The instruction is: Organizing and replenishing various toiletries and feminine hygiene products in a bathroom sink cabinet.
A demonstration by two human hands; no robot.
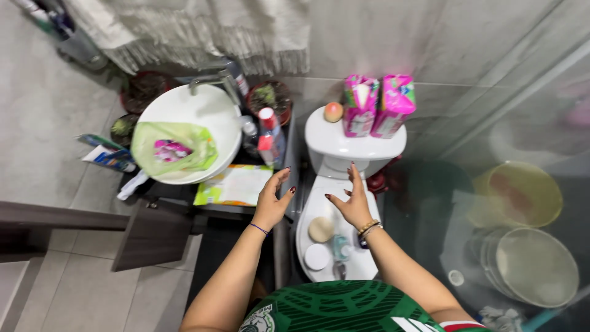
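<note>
Bathroom, seen from above: your left hand and right hand hang open and empty, fingers spread, over the closed toilet lid, neither one touching anything that shows. The left hovers at the gap between the lid and the dark counter; the right sits above the lid's far end, just short of the white cistern. On the near part of the lid lie the things closest to your palms: a round tan item, a white round lid and a small clear bottle, close together. Two pink packets stand upright on the cistern beside a small round peach-coloured object. To your left, the white basin holds a green bag, with a red-capped bottle standing at its rim and a flat yellow-green packet lying on the counter just left of your left hand. To handle these small things well, lower each hand straight down and close on one item at a time; the lid curves and looks slick, so a sideways brush would likely send the bottle rolling off the edge.
</note>
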